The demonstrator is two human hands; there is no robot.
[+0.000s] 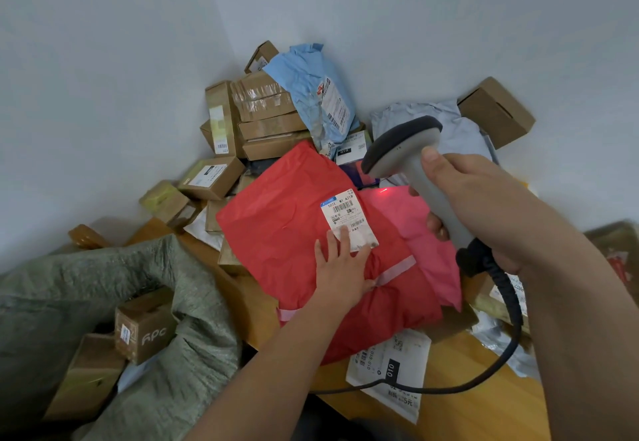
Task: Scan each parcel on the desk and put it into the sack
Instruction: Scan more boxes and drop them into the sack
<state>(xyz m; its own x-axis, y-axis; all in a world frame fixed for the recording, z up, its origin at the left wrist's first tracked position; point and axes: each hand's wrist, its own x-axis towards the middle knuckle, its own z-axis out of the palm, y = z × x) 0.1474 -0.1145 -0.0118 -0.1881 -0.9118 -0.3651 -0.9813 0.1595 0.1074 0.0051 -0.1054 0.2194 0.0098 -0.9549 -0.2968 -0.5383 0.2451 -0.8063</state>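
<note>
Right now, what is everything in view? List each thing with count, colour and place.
red parcel: one, red, desk centre, white label up
pink parcel: one, pink, right of it
blue parcel: one, light blue, atop pile
cardboard boxes: many, brown, stacked in corner
sack: one, grey-green, lower left, boxes inside
scanner: one, grey, corded, above the parcels
desk: one, wooden
hands: left hand flat on red parcel; right hand grips scanner

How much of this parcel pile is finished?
Done: two brown cardboard boxes lie in the grey-green woven sack. In hand: left hand rests on the red plastic mailer; right hand grips the grey handheld scanner. Left: many stacked boxes and the blue mailer.
</note>
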